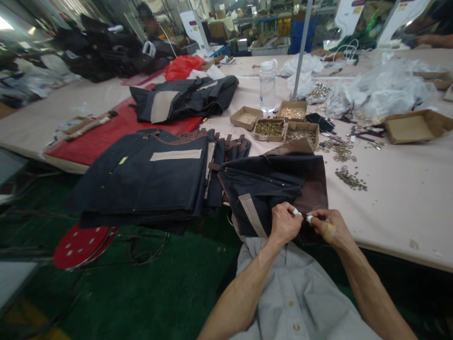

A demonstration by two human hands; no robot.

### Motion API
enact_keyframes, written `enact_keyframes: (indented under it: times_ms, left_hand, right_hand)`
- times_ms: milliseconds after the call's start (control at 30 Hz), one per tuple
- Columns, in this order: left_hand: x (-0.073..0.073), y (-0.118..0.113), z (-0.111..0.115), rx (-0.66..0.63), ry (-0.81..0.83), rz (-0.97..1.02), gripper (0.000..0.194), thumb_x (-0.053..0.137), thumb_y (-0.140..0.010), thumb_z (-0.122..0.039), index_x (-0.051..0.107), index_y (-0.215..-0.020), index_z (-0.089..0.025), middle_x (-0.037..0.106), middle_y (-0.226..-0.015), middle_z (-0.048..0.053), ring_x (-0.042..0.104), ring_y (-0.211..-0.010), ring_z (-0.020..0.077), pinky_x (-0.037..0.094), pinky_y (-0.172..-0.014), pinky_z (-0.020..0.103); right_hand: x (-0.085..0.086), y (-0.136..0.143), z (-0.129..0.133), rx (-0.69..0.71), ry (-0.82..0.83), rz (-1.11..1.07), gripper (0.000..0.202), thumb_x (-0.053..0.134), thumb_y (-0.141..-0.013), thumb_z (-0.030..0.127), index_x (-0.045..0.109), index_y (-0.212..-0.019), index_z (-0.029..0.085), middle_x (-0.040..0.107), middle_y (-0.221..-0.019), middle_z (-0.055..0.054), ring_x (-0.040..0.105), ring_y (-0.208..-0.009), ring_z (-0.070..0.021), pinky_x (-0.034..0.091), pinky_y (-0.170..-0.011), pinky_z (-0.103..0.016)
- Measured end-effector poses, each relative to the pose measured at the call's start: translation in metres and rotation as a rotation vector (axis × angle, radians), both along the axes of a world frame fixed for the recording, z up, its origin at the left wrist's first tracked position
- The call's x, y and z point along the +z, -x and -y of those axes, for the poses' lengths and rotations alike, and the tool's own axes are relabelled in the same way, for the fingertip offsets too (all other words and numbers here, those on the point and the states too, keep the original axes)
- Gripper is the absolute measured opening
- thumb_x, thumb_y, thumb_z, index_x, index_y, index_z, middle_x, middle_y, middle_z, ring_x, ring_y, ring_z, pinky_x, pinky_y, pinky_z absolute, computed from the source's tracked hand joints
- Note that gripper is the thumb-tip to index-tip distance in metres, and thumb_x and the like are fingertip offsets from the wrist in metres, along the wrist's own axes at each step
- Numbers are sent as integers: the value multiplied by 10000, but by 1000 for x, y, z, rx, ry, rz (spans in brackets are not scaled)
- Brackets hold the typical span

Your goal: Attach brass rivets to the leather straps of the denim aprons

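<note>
A dark navy cloth piece (265, 177) with a beige strip, small brass-coloured studs and a brown underside lies over the table's front edge, before my body. My left hand (286, 222) is closed in a pinch on this cloth, its thumb and finger tips together. Just to the right, my right hand (332, 224) pinches close to the left fingertips, above the brown part. Something small and dark shows between the two hands, too small to name. White wrapping covers fingertips on both hands, and a tan plaster is on the right one.
Left of the cloth is a stack of similar pieces (155, 174). Small boxes of metal fittings (269, 130) stand beyond it, beside a clear water bottle (268, 87). Loose fittings (350, 178) lie to the right, near an open cardboard box (410, 130). A metal pole (302, 49) rises behind.
</note>
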State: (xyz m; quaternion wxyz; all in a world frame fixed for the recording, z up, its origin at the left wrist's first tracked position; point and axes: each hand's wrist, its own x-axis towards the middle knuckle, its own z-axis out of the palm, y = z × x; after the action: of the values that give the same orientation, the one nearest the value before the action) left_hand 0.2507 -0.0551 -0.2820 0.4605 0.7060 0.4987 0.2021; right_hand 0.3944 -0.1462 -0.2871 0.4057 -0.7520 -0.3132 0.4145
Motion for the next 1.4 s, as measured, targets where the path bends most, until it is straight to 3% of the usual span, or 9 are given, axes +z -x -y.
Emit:
enact_keyframes:
  times_ms: [167,367,533,800,900,1033,1200,1400]
  left_hand:
    - [-3,-1,7,-16,-84,-31,29,667,-754,-191,663,-778,-175,679,-659,24,631,-603,154,445,-610,246]
    - [-3,1,9,-28,-149,-43,52,640,-739,-146,646,-771,-186,667,-656,19,638,-620,159,450,-628,245]
    - [-4,2,3,-33,-66,3,33,653,-738,-170,668,-768,-170,671,-641,17,621,-569,141,428,-578,233]
    - [-7,1,4,-22,-95,20,40,647,-731,-165,675,-760,-165,690,-656,24,639,-583,145,423,-561,224]
    - [-8,3,-2,-26,-18,45,52,658,-739,-186,691,-772,-162,698,-663,26,659,-596,150,433,-559,220]
    - [-8,4,-6,-40,28,66,65,664,-730,-182,706,-773,-156,697,-654,25,662,-592,146,442,-556,214]
    - [-10,5,-9,-68,101,104,115,659,-707,-150,722,-802,-140,705,-677,37,668,-600,153,428,-520,203]
    - [-16,7,-14,-100,185,137,158,691,-679,-118,734,-831,-133,714,-698,45,678,-629,162,479,-543,201]
  right_hand:
    - [-11,0,1,9,0,33,321,651,-731,387,770,-860,119,599,-510,-14,481,-436,-140,304,-424,-246]
    - [-9,7,-1,43,-91,263,275,636,-752,377,774,-830,153,703,-661,-65,577,-535,-172,424,-521,-276]
    - [-14,4,3,-44,3,20,374,662,-757,427,762,-918,105,602,-498,-25,506,-421,-145,323,-417,-239]
    - [-11,12,4,5,-77,-25,434,687,-816,460,763,-1048,101,654,-592,-43,534,-471,-144,379,-436,-239]
    - [-6,3,10,87,-122,-92,495,711,-826,491,746,-1138,109,691,-669,-64,592,-535,-166,456,-476,-255]
    - [-1,-10,10,259,-273,-57,451,718,-854,452,731,-1213,180,735,-966,-105,657,-691,-189,543,-570,-285]
    - [-3,-17,-5,346,-353,68,282,705,-886,455,781,-992,205,695,-864,-84,638,-678,-184,543,-559,-277]
    - [-2,-22,-19,370,-342,-113,301,717,-871,485,789,-892,193,648,-1028,-97,629,-677,-155,540,-480,-249]
